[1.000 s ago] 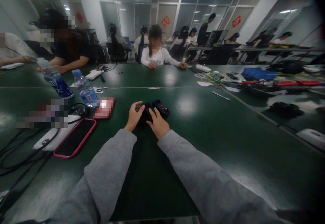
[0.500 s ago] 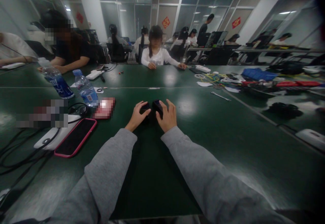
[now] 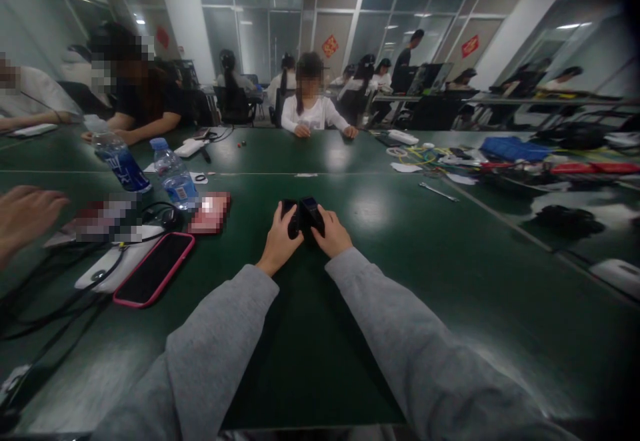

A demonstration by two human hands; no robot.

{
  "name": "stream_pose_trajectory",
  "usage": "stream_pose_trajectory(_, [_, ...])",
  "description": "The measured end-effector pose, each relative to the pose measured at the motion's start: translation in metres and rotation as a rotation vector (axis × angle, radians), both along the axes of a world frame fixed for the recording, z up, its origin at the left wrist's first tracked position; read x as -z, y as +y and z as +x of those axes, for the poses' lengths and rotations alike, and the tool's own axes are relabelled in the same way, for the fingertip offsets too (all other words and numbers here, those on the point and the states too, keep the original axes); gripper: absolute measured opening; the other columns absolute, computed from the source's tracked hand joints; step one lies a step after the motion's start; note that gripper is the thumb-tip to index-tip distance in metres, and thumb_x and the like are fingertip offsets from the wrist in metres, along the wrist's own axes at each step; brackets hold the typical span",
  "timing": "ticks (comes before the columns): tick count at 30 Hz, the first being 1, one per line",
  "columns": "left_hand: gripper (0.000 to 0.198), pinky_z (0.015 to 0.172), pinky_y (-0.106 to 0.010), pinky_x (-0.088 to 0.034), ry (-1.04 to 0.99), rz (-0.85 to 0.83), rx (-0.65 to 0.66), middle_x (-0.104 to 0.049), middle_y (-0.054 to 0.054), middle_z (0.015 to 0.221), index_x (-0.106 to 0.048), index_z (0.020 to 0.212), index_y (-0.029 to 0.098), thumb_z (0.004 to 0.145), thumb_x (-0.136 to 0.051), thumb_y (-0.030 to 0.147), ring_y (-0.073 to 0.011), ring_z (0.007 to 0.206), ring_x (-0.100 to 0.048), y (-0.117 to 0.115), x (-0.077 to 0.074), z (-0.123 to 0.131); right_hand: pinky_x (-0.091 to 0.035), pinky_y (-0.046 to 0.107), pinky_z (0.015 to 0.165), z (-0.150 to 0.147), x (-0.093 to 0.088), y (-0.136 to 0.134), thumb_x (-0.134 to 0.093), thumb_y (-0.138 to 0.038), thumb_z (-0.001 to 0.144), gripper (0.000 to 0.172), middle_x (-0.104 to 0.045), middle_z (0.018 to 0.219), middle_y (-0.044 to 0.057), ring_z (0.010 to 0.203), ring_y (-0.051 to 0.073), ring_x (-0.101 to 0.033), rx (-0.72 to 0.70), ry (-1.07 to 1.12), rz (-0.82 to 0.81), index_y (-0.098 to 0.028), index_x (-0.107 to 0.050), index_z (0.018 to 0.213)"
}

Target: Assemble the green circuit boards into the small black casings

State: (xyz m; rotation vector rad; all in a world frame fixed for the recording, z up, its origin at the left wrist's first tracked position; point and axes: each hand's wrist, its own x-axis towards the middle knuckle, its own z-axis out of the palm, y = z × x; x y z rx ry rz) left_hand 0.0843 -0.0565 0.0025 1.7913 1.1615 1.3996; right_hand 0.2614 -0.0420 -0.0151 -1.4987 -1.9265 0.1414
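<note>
Right grip [image 3: 335, 236] has closed round right box [image 3: 311, 209]; left box [image 3: 293, 222] sits clasped inside left grip [image 3: 281, 241].

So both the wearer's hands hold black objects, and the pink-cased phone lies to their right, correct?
Not quite: the head view shows the pink-cased phone lying left of the wearer's left hand and right hand, which both hold black objects.

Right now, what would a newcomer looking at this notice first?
Probably the left hand and right hand, closed around two small black objects mid-table. Next, the pink-edged phone lying left of them on the green table. Then another person's hand, showing at the picture's left edge.
</note>
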Motion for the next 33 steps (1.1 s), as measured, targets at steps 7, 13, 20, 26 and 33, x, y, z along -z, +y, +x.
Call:
stream_pose_trajectory(7, [0.059,0.121,-0.047,-0.024,-0.125,0.227,-0.29,-0.026,-0.001,0.158,-0.053,0.134,0.029,0.078,-0.065,0.016,-0.0298,0.148,-0.02,-0.009,-0.031,-0.015,-0.047,0.045,0.102,0.01,-0.024,-0.009,-0.045,-0.036,0.091,0.062,-0.041,0.137,0.015,0.126,0.028,-0.047,0.161,0.184,0.323,-0.02,-0.028,0.148])
stream_pose_trajectory(13, [0.056,0.123,-0.049,-0.017,-0.04,0.092,-0.307,-0.032,-0.007,0.155,-0.06,0.125,0.024,0.071,-0.07,0.015,-0.032,0.146,-0.024,0.013,-0.011,-0.059,-0.049,0.049,0.097,0.033,-0.012,0.005,-0.048,-0.034,0.087,0.061,-0.044,0.129,0.018,0.117,0.03,-0.051,0.333,0.22,0.248,-0.014,-0.035,0.143])
stream_pose_trajectory(20, [0.055,0.117,-0.055,-0.021,0.044,-0.095,-0.236,-0.047,-0.015,0.144,-0.061,0.124,0.021,0.072,-0.074,0.034,-0.0348,0.14,-0.035,0.03,0.013,-0.068,-0.049,0.049,0.094,0.039,0.014,0.021,-0.052,-0.029,0.081,0.063,-0.045,0.124,0.02,0.109,0.03,-0.055,0.254,0.084,0.029,-0.009,-0.042,0.14])
stream_pose_trajectory(26, [0.053,0.118,-0.056,-0.018,0.29,0.08,-0.237,-0.035,-0.01,0.155,-0.055,0.131,0.025,0.086,-0.057,0.053,-0.0305,0.146,-0.024,0.02,-0.003,-0.06,-0.037,0.056,0.103,0.034,0.005,0.016,-0.042,-0.04,0.092,0.052,-0.046,0.136,0.018,0.128,0.033,-0.041,0.366,0.05,0.184,-0.017,-0.048,0.138])
stream_pose_trajectory(33, [0.038,0.117,-0.06,-0.013,0.808,0.339,-0.019,-0.052,-0.003,0.144,-0.058,0.127,0.031,0.091,-0.052,0.043,-0.0266,0.142,-0.034,-0.002,-0.016,-0.047,-0.019,0.047,0.118,0.013,-0.009,-0.003,-0.043,-0.033,0.095,0.05,-0.035,0.153,0.004,0.141,0.021,-0.031,-0.086,-0.374,0.206,-0.026,-0.041,0.144])
